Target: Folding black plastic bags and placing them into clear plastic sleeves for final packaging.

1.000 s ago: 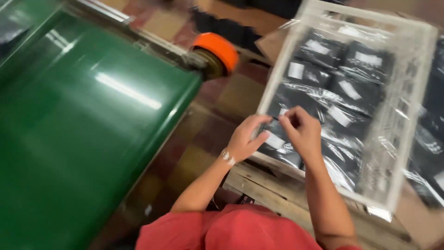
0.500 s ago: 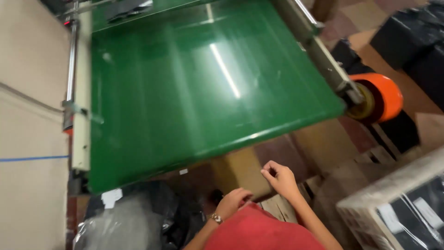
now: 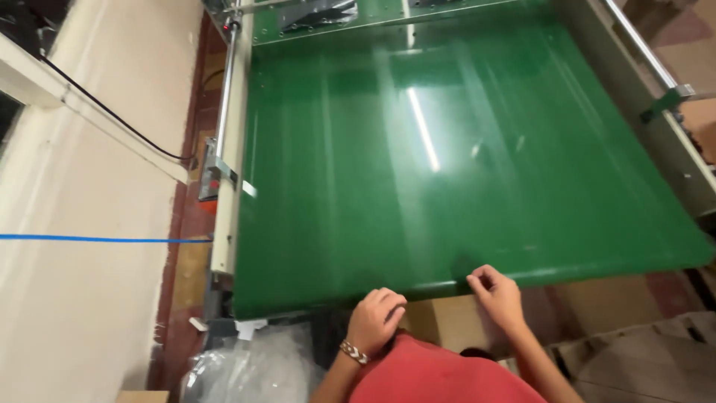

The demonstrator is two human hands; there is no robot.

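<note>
Conveyor belt [image 3: 462, 149], green and glossy, is seen stretching up and away from both hands, its long axis running away from the body. At its near edge, the left hand [image 3: 374, 321] is held curled, apparently empty. The right hand [image 3: 496, 295] is nearer that edge, fingertips pressed together; whether anything is pinched cannot be told.

Dim, warm light; a white glare streak on the green belt [image 3: 462, 172]; motion blur throughout.
</note>
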